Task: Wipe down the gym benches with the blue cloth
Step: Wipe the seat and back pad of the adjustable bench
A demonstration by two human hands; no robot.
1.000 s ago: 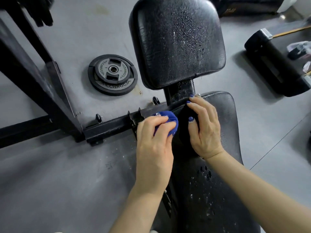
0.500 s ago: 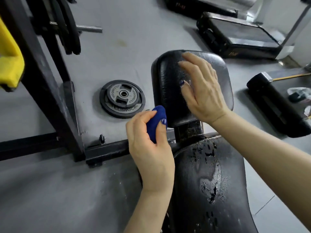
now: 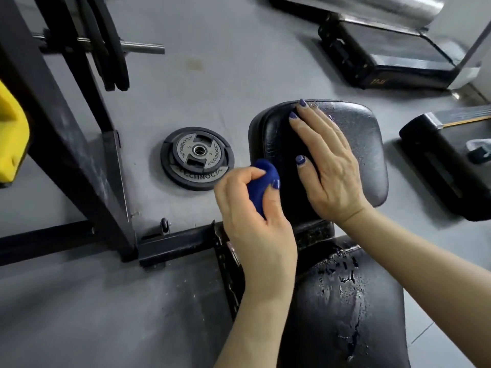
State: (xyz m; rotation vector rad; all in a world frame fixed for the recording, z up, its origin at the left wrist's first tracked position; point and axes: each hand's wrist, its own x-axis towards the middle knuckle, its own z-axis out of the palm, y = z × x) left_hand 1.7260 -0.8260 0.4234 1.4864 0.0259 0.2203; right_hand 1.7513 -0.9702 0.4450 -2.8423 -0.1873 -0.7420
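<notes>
A black padded gym bench runs from the bottom of the view upward: its long seat pad [image 3: 345, 301] is wet with droplets, and a smaller square pad [image 3: 366, 128] stands beyond it on a post. My left hand [image 3: 255, 224] grips the bunched blue cloth [image 3: 261, 181] beside the small pad's left edge. My right hand [image 3: 326, 168] lies flat on the small pad, fingers straight and reaching its far edge.
A black weight plate [image 3: 198, 158] lies on the grey floor left of the bench. A black steel frame [image 3: 66, 144] and a yellow part [image 3: 10, 136] stand at the left. Another bench [image 3: 385, 54] and a black roller pad [image 3: 438, 168] sit at the right.
The view has tilted up from the seat joint. My right hand left the seat pad's top and came down flat on the small pad. My left hand lifted the cloth toward that pad's left edge.
</notes>
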